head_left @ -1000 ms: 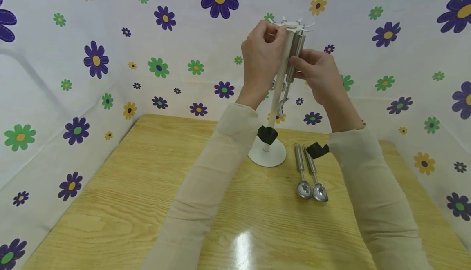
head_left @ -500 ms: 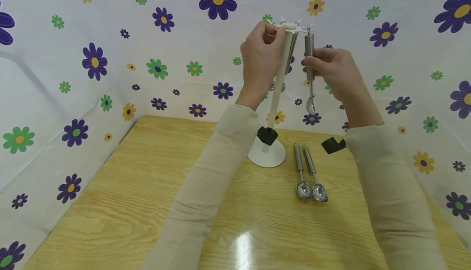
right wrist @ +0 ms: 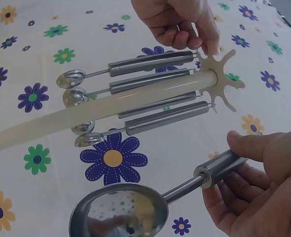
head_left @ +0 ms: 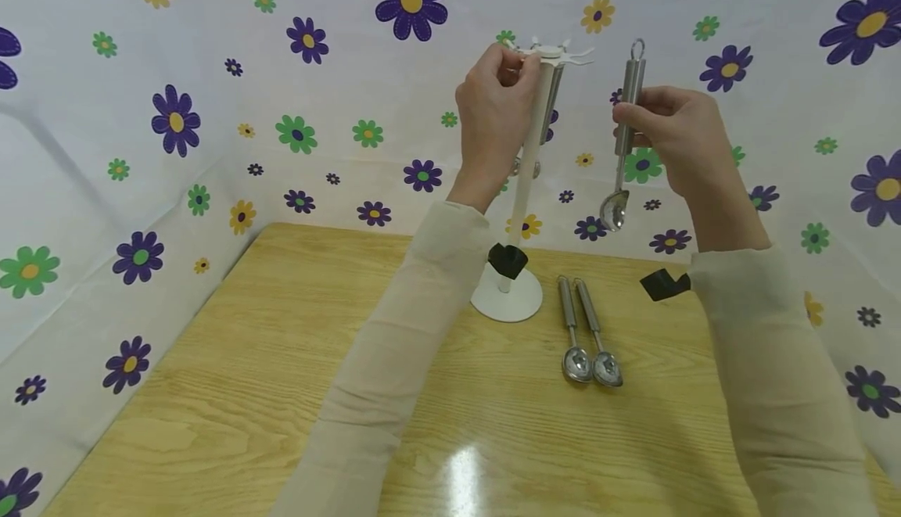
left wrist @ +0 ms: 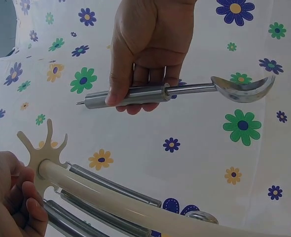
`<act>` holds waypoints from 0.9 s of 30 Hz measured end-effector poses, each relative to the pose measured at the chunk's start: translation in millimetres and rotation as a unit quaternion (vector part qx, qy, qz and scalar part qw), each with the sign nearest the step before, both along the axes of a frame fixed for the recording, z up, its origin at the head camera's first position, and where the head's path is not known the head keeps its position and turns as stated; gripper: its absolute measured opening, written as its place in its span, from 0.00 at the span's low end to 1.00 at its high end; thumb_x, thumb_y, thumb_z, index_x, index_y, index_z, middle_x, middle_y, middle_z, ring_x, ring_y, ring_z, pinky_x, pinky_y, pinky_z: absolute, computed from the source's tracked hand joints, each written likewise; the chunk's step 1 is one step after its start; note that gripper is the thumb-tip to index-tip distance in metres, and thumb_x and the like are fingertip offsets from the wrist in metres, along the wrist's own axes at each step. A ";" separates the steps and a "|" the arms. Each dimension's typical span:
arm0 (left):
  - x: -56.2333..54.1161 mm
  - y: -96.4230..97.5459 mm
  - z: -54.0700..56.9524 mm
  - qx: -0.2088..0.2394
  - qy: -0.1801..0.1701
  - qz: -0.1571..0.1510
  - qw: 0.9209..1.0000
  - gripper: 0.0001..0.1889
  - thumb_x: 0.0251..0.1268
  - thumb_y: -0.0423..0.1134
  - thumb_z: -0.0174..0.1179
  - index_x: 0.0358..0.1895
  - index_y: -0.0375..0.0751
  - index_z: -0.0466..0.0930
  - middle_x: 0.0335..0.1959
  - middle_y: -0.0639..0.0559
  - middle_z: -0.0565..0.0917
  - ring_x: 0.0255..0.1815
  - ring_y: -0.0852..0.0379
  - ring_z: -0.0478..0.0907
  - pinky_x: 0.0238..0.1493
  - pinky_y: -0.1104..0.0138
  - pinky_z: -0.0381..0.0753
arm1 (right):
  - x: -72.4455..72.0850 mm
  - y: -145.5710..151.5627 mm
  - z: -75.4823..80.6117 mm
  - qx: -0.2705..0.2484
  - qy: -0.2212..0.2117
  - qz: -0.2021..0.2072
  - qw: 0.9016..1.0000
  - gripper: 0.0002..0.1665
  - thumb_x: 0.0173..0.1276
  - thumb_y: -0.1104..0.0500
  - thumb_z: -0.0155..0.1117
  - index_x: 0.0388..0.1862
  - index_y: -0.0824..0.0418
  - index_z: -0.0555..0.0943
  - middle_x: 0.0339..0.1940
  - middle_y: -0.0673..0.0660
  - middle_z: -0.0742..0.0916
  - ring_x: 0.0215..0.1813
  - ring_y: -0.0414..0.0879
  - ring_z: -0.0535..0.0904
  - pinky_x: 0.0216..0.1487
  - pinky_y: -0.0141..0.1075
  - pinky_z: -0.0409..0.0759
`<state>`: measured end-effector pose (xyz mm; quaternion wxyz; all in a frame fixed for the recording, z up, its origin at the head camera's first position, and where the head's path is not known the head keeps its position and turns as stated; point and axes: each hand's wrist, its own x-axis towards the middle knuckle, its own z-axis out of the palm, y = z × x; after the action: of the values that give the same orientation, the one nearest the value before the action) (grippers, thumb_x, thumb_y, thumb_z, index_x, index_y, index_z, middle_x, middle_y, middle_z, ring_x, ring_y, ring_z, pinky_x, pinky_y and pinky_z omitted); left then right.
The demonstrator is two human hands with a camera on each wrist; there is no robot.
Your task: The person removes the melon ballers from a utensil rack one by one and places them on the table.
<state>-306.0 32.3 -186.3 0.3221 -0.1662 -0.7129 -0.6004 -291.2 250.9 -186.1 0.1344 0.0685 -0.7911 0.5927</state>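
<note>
My right hand holds a metal scoop by its handle, thumb on one side and fingers on the other. The scoop's ring points up and its bowl hangs down, apart from the rack. At the top of a white utensil stand, my left hand pinches the edge of the hook plate. In the right wrist view, several scoops hang from hooks around the pole; in the head view the pole and left hand mostly hide them. The hook nearest my right hand bears nothing.
Two more scoops lie side by side on the wooden table, right of the stand's round white base. A flower-patterned cloth rises behind and at both sides. Black wrist pieces stick out from both cuffs.
My right hand has taken a scoop off its hook and carried it to the right, away from the stand. My left hand has stayed at the hook plate.
</note>
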 end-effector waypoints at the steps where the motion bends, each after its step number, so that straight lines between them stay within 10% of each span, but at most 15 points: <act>1: -0.4 -0.1 -0.2 0.002 0.003 0.000 1.000 0.08 0.80 0.38 0.56 0.45 0.35 0.80 0.36 0.47 0.85 0.34 0.58 0.81 0.37 0.75 0.82 | 0.4 0.6 -0.4 -0.008 0.002 0.001 1.000 0.29 0.70 0.55 0.74 0.65 0.68 0.79 0.42 0.49 0.88 0.41 0.43 0.85 0.60 0.33 0.79; 18: 1.7 -1.0 0.5 0.009 0.000 -0.002 1.000 0.08 0.80 0.37 0.57 0.45 0.35 0.81 0.36 0.47 0.85 0.34 0.59 0.80 0.36 0.74 0.83 | 3.8 6.1 -29.1 0.033 -0.024 -0.024 0.999 0.28 0.72 0.49 0.72 0.63 0.64 0.80 0.41 0.44 0.86 0.40 0.40 0.83 0.79 0.60 0.50; 27: 2.0 -1.0 0.4 0.009 0.002 -0.002 1.000 0.08 0.80 0.37 0.57 0.44 0.35 0.80 0.36 0.47 0.85 0.33 0.60 0.79 0.35 0.74 0.82 | 5.6 9.9 -53.1 0.077 -0.042 -0.023 0.996 0.33 0.73 0.44 0.69 0.65 0.66 0.77 0.46 0.46 0.83 0.42 0.41 0.83 0.69 0.55 0.69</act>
<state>-304.0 31.3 -185.9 0.3241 -0.1663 -0.7066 -0.6067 -285.6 260.9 -239.1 0.1087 0.0351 -0.8410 0.5288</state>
